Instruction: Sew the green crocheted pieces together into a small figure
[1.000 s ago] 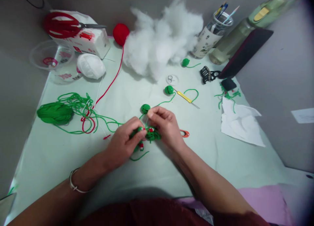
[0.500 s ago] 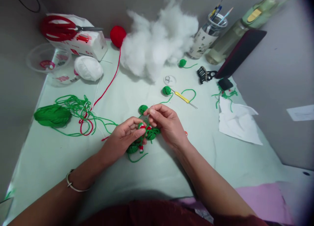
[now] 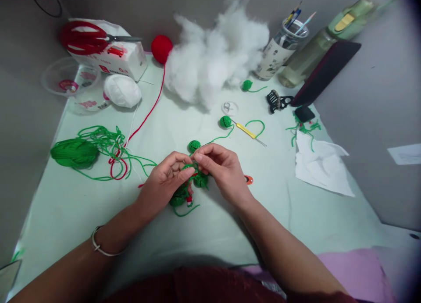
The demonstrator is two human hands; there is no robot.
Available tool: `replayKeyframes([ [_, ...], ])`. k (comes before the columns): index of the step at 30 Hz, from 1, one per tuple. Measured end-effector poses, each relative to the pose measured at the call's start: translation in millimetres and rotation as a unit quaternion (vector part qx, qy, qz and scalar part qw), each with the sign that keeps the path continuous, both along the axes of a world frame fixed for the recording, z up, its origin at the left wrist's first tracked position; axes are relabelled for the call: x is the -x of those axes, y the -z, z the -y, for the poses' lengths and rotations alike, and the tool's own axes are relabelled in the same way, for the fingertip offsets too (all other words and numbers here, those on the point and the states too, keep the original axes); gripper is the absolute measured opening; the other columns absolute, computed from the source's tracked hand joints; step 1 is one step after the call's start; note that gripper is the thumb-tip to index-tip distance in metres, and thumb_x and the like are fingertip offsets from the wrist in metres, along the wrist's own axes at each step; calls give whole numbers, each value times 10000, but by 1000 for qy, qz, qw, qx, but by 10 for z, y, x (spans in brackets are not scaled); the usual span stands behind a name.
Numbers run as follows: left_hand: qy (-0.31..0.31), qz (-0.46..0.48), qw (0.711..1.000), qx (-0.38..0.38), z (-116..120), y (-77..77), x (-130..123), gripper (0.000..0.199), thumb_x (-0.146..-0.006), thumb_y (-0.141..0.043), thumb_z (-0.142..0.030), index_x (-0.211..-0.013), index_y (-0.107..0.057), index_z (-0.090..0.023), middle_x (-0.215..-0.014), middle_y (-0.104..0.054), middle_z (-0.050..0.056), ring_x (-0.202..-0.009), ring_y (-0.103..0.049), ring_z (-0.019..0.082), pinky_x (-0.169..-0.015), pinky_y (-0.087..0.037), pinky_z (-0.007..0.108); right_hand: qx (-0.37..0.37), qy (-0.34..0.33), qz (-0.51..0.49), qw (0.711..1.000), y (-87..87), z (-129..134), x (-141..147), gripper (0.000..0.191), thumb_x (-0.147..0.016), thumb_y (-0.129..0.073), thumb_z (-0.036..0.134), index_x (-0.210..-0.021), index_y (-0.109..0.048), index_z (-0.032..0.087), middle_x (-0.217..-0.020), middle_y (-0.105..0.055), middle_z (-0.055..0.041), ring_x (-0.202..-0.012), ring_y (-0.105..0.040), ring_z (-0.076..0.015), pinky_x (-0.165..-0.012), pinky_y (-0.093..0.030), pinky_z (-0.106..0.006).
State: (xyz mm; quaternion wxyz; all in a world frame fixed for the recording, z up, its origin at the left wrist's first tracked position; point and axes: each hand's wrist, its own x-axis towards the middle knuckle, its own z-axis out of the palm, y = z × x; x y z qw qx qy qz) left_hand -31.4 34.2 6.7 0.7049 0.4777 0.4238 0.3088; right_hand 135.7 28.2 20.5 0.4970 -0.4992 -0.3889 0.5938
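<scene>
My left hand (image 3: 169, 176) is closed around a small crocheted piece (image 3: 189, 201) in green, red and white, much of it hidden by the fingers. Close against it, my right hand (image 3: 220, 165) has thumb and fingertips pinched together; what lies between them is too small to make out. Green crocheted balls (image 3: 177, 200) hang below and between the hands. Just beyond the fingertips sits another green crocheted ball (image 3: 194, 146). A loose green yarn tail (image 3: 187, 213) curls on the table under the left hand.
Green yarn (image 3: 75, 153) lies left; a red yarn ball (image 3: 162, 48) and white stuffing (image 3: 219, 53) stand behind. A yellow-handled crochet hook (image 3: 246, 131) lies right of centre. Red scissors (image 3: 83, 37) rest on a box. A bottle (image 3: 307, 53) stands back right.
My right hand's fingertips have come down and closer to my left fingers. An orange object beside the right wrist shows more now. The whole view has shifted slightly.
</scene>
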Motion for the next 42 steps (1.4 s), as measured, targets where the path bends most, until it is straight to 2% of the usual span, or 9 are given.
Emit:
replayKeyframes([
  [8,-28,0,1000,13,-17,-23,11,157,-914,-601,-315,-809,-554,-208,-623,-564,-71,-529,-600,102,-540,-514,214,-4,-20,3,1000,-3,9,24,248,-794,-787,374,-744,-653,171,-613,-545,34,-560,-448,-90,-535,-369,-240],
  [12,-31,26,998,42,-28,-9,12,149,-930,-588,-311,-829,-548,-210,-622,-586,-67,-528,-593,104,-527,-525,216,-9,-27,-22,999,32,-3,-10,210,-832,-758,345,-785,-667,161,-667,-594,15,-593,-482,-91,-554,-386,-232],
  [15,-25,47,997,63,-29,-3,12,165,-922,-625,-345,-869,-561,-202,-719,-641,-43,-551,-600,99,-532,-530,218,-15,-55,-77,995,56,-9,-30,171,-888,-701,330,-836,-658,173,-756,-661,-8,-581,-499,-82,-551,-403,-226],
  [22,17,55,994,93,-38,18,53,184,-915,-661,-365,-991,-614,-204,-677,-634,-39,-612,-598,93,-581,-503,189,25,-69,-175,982,5,-33,-59,188,-910,-665,334,-836,-553,203,-697,-667,29,-442,-436,-52,-453,-323,-194],
  [25,40,43,994,94,-46,20,62,202,-891,-693,-363,-994,-630,-201,-695,-661,-28,-627,-602,95,-593,-491,190,34,-61,-154,986,-17,-34,-71,211,-911,-660,365,-842,-547,201,-609,-620,51,-430,-403,-51,-445,-272,-191],
  [28,59,24,994,87,-54,3,57,198,-888,-690,-371,-964,-644,-193,-681,-681,-14,-615,-604,101,-583,-483,198,33,-63,-120,990,-14,-29,-81,217,-921,-648,373,-847,-556,192,-507,-479,95,-423,-296,-44,-459,-220,-199],
  [35,93,3,992,84,-71,-35,55,194,-850,-729,-362,-855,-658,-181,-630,-661,-22,-546,-586,95,-529,-472,196,20,-31,-100,994,-18,-31,-97,217,-903,-668,351,-828,-547,188,-520,-309,108,-479,-189,-59,-479,-153,-225],
  [38,71,6,992,100,-84,-16,67,187,-868,-715,-361,-894,-684,-178,-662,-673,-13,-588,-609,94,-562,-487,183,21,-31,-77,996,-54,-30,-119,211,-925,-640,366,-849,-539,197,-545,-325,99,-493,-199,-67,-487,-157,-232],
  [42,14,38,991,125,-101,13,81,226,-901,-680,-377,-1058,-675,-216,-813,-703,-4,-706,-671,112,-644,-538,199,-16,-38,-9,999,-111,-5,-156,146,-953,-606,350,-961,-570,209,-624,-464,65,-536,-334,-81,-514,-255,-231],
])
